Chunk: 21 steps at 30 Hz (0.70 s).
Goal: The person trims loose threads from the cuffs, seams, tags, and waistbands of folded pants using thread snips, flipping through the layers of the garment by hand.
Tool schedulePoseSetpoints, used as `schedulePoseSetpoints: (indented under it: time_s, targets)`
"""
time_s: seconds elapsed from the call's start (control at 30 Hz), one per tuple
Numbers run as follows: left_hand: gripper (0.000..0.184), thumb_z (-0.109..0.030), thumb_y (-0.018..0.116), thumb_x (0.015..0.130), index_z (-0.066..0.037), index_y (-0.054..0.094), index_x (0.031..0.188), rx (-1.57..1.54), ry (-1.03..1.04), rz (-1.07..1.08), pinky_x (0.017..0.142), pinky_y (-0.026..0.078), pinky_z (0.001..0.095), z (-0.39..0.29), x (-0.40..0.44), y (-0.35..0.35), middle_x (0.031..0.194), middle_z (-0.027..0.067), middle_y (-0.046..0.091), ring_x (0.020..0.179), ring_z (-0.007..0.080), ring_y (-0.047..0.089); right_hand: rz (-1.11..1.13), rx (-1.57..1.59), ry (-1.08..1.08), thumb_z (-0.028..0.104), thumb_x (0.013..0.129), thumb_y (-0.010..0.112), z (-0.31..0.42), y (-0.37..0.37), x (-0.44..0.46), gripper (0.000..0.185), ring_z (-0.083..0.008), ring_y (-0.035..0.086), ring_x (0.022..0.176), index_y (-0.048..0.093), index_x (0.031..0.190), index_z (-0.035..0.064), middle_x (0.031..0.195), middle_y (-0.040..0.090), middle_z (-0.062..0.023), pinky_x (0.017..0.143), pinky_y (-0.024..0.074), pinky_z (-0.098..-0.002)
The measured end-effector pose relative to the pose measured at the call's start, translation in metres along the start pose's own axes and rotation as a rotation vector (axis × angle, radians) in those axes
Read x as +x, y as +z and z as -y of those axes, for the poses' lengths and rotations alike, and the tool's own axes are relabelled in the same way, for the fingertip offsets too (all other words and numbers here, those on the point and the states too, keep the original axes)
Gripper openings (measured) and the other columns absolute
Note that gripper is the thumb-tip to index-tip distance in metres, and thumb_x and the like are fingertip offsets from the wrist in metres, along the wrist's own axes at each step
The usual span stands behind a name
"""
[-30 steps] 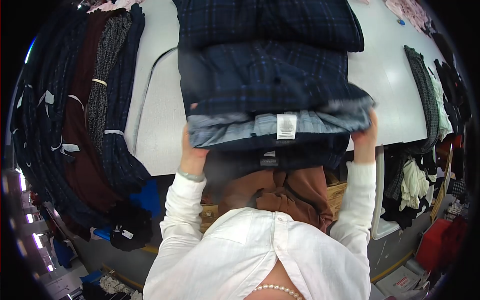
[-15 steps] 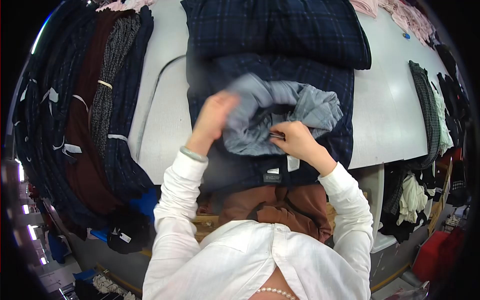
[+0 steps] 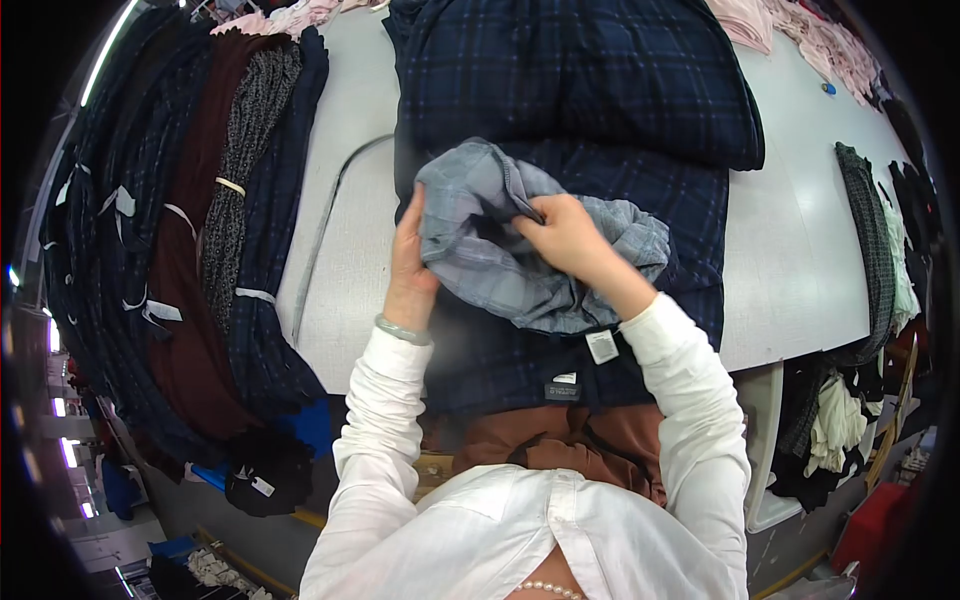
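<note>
A bunched ring of pale grey-blue plaid cloth (image 3: 470,190), seemingly a garment's wrong side, lies over a navy plaid garment (image 3: 690,195). My left hand (image 3: 410,260) grips its left side, thumb toward me and fingers partly hidden behind the cloth. At the upper middle of the ring, my right hand (image 3: 565,235) pinches a dark seam edge near the opening. Whether a small tool is also in these fingers is hidden. A white care tag (image 3: 602,346) hangs at the near edge. Closer to me is a dark label (image 3: 562,391) on the navy cloth.
Folded navy plaid garments (image 3: 570,70) lie at the back of the white table (image 3: 790,250). Tied bundles of cloth, including a maroon one (image 3: 190,270) and a grey speckled one (image 3: 250,160), hang at left. Brown cloth (image 3: 560,440) is below the table edge, and dark garments (image 3: 865,250) hang at right.
My left hand has settled against the cloth's left side after a blurred motion. My right hand has moved up and left to the seam edge. The ring of cloth is tilted and reshaped.
</note>
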<state>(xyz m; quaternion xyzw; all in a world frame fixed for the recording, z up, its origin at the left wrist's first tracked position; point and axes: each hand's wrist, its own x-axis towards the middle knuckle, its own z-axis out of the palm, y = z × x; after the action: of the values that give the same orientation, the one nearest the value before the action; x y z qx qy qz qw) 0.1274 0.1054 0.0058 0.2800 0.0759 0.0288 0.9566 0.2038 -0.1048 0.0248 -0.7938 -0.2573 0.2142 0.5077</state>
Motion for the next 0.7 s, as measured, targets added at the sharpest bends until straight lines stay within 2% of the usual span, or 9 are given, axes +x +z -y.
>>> schedulePoseSetpoints:
  time_s: [0.07, 0.13, 0.2, 0.23, 0.3, 0.4, 0.53, 0.63, 0.7]
  targets:
    - [0.039, -0.033, 0.054, 0.100, -0.001, 0.059, 0.122, 0.121, 0.066, -0.112, 0.094, 0.050, 0.0351, -0.017, 0.006, -0.001, 0.116, 0.0112, 0.065, 0.107, 0.0215, 0.063, 0.038, 0.638, 0.135, 0.024, 0.090, 0.065, 0.015, -0.027, -0.013, 0.024, -0.0081, 0.049, 0.048, 0.068, 0.090, 0.0007, 0.062, 0.059, -0.0028, 0.042, 0.0351, -0.0248]
    - [0.034, -0.028, 0.055, 0.099, -0.001, 0.059, 0.120, 0.355, 0.201, -0.251, 0.093, 0.049, 0.0337, -0.020, 0.008, -0.009, 0.114, 0.0110, 0.065, 0.105, 0.0204, 0.063, -0.143, 1.297, -0.120, 0.022, 0.098, 0.055, 0.030, -0.052, -0.014, 0.022, -0.0065, 0.044, 0.045, 0.067, 0.100, 0.0035, 0.098, 0.071, -0.0128, 0.040, 0.0279, -0.0234]
    - [0.029, -0.022, 0.057, 0.099, -0.002, 0.060, 0.118, 0.704, 0.428, -0.393, 0.092, 0.048, 0.0321, -0.016, 0.014, -0.022, 0.112, 0.0105, 0.065, 0.104, 0.0188, 0.062, -0.152, 1.050, -0.262, 0.033, 0.093, 0.061, 0.006, -0.091, -0.014, 0.037, -0.0145, 0.057, 0.054, 0.063, 0.111, 0.0005, 0.119, 0.066, -0.0159, 0.046, 0.0411, -0.0300]
    - [0.024, -0.016, 0.057, 0.098, -0.001, 0.059, 0.117, 0.963, 0.726, -0.426, 0.091, 0.047, 0.0302, -0.009, 0.011, -0.014, 0.111, 0.0090, 0.064, 0.101, 0.0167, 0.061, -0.324, 0.490, -0.281, 0.036, 0.089, 0.064, -0.006, -0.096, -0.016, 0.043, -0.0181, 0.061, 0.059, 0.062, 0.113, -0.0003, 0.117, 0.067, -0.0158, 0.051, 0.0447, -0.0327]
    - [0.021, -0.014, 0.057, 0.097, -0.001, 0.061, 0.114, 1.037, 0.734, -0.171, 0.089, 0.048, 0.0297, 0.002, -0.005, 0.015, 0.107, 0.0089, 0.065, 0.098, 0.0162, 0.062, -0.594, -0.652, -0.251, 0.042, 0.081, 0.071, -0.031, -0.095, -0.024, 0.057, -0.0254, 0.067, 0.071, 0.061, 0.116, -0.0019, 0.114, 0.067, -0.0157, 0.062, 0.0517, -0.0382]
    - [0.015, -0.010, 0.053, 0.098, 0.000, 0.064, 0.103, 1.178, 0.425, 0.229, 0.081, 0.049, 0.0271, 0.039, -0.020, 0.055, 0.098, 0.0060, 0.068, 0.090, 0.0131, 0.063, -0.079, -0.851, 0.219, 0.045, 0.065, 0.078, -0.036, -0.097, -0.035, 0.061, -0.0335, 0.067, 0.082, 0.067, 0.104, -0.0018, 0.091, 0.070, -0.0159, 0.074, 0.0529, -0.0398]
    - [0.017, -0.006, 0.056, 0.089, 0.000, 0.065, 0.103, 1.514, 0.204, 0.569, 0.073, 0.050, 0.0335, 0.114, -0.014, 0.046, 0.086, 0.0155, 0.067, 0.078, 0.0207, 0.066, -0.494, 0.670, -0.084, 0.017, 0.085, 0.072, -0.038, -0.098, -0.061, 0.022, -0.0189, 0.067, 0.079, 0.067, 0.094, -0.0025, 0.086, 0.070, -0.0095, 0.072, 0.0512, -0.0300]
    - [0.018, -0.010, 0.056, 0.088, 0.001, 0.067, 0.098, 1.493, -0.006, 0.788, 0.066, 0.049, 0.0355, 0.123, -0.017, 0.059, 0.076, 0.0171, 0.065, 0.071, 0.0227, 0.065, -0.621, 0.998, -0.108, 0.009, 0.090, 0.067, -0.035, -0.100, -0.086, 0.009, -0.0130, 0.064, 0.079, 0.064, 0.093, 0.0008, 0.088, 0.067, -0.0048, 0.072, 0.0494, -0.0245]
    - [0.026, -0.018, 0.053, 0.091, 0.004, 0.066, 0.097, 1.321, -0.229, 0.452, 0.072, 0.050, 0.0411, 0.120, -0.004, 0.072, 0.084, 0.0227, 0.068, 0.079, 0.0357, 0.067, -0.734, 1.095, -0.029, 0.012, 0.089, 0.068, -0.036, -0.102, -0.096, 0.009, -0.0085, 0.061, 0.073, 0.063, 0.092, 0.0047, 0.083, 0.065, -0.0004, 0.063, 0.0458, -0.0205]
